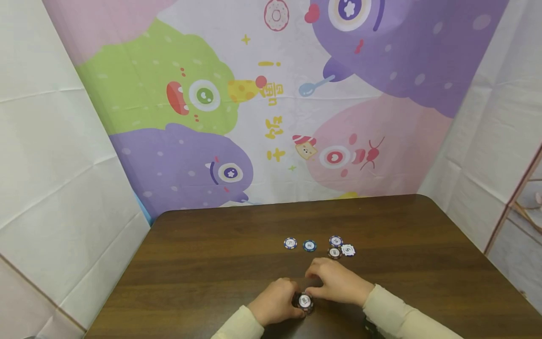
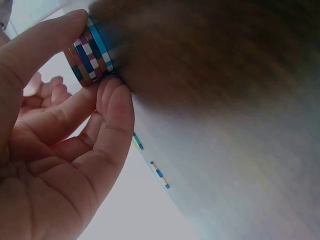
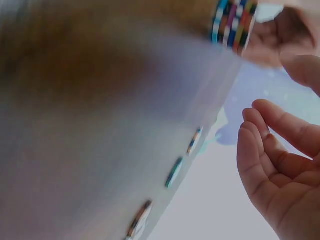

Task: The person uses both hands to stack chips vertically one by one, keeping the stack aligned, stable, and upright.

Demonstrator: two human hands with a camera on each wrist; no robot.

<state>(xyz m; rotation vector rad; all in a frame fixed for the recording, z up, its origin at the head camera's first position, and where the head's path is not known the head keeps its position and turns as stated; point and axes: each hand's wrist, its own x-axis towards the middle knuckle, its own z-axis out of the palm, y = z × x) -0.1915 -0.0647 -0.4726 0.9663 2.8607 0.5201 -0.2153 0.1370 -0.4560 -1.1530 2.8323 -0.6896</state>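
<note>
A short stack of poker chips (image 1: 305, 301) stands on the table near its front, a dark-rimmed chip with a white centre on top. My left hand (image 1: 276, 303) pinches the stack between thumb and fingers. In the left wrist view the stacked chips (image 2: 91, 56) show blue, white, purple and brown edges, with the light blue one against the table. Just to the right of the stack, my right hand (image 1: 336, 282) hovers with fingers loosely bent. Nothing sits between its thumb and fingers in the right wrist view, where the hand (image 3: 282, 155) is apart from the stack.
Farther back on the brown table (image 1: 220, 245) lie a blue-and-white chip (image 1: 290, 243) and a green-blue chip (image 1: 309, 246). Right of them, a blue chip (image 1: 336, 241), a dark chip (image 1: 334, 253) and a white chip (image 1: 348, 250) lie close together. A dark green thing (image 1: 370, 325) is partly hidden by the right sleeve.
</note>
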